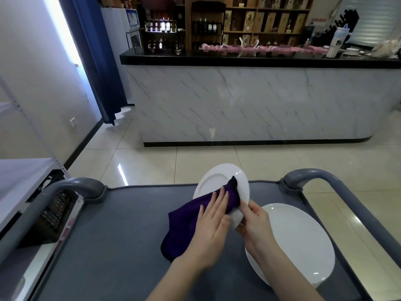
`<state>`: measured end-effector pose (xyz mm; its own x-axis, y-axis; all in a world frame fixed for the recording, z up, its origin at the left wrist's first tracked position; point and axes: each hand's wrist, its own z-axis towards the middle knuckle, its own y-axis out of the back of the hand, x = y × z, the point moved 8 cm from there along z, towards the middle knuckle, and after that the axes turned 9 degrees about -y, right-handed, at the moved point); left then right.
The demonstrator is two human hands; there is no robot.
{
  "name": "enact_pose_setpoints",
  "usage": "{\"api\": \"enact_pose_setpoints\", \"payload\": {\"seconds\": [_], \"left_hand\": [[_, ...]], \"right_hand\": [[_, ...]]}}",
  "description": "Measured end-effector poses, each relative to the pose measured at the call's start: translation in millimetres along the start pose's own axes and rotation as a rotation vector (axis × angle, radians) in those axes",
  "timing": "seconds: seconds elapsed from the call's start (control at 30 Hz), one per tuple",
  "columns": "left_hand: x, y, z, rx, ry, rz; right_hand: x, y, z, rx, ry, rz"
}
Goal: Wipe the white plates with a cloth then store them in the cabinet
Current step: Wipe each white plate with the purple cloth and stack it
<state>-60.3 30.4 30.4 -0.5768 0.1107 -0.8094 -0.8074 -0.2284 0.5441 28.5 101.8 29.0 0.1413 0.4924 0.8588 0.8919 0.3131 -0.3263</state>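
Observation:
A small white plate (217, 181) is held tilted above the grey cart top (121, 235). My right hand (256, 224) grips its near rim. A purple cloth (186, 222) drapes over the plate's near half and hangs down toward the cart. My left hand (211, 227) lies on the cloth with fingers straight, pressing it against the plate. A larger white plate (301, 240) lies flat on the cart to the right, partly under my right forearm.
The cart has grey handles at left (65, 190) and right (325, 177). A white shelf unit (23, 179) stands at left. Beyond the tiled floor is a marble-fronted counter (260, 101) with a black top, and wooden shelves of bottles behind.

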Motion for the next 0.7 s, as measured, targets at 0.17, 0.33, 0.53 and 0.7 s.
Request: {"api": "enact_pose_setpoints", "payload": {"seconds": [0.17,0.33,0.53,0.7], "left_hand": [[16.0,23.1,24.1,-0.001,0.103,-0.037],[55.1,18.6,12.2,-0.048,0.153,-0.122],[96.2,12.2,-15.9,-0.008,0.333,-0.094],[85.2,67.7,-33.3,-0.356,0.383,-0.034]], "right_hand": [[-10.6,3.4,-5.3,0.032,0.007,-0.058],[-0.8,15.1,-6.2,0.028,0.082,-0.097],[17.5,19.5,-9.0,0.056,0.236,-0.370],[27.1,-10.4,-16.2,0.177,0.417,-0.670]]}}
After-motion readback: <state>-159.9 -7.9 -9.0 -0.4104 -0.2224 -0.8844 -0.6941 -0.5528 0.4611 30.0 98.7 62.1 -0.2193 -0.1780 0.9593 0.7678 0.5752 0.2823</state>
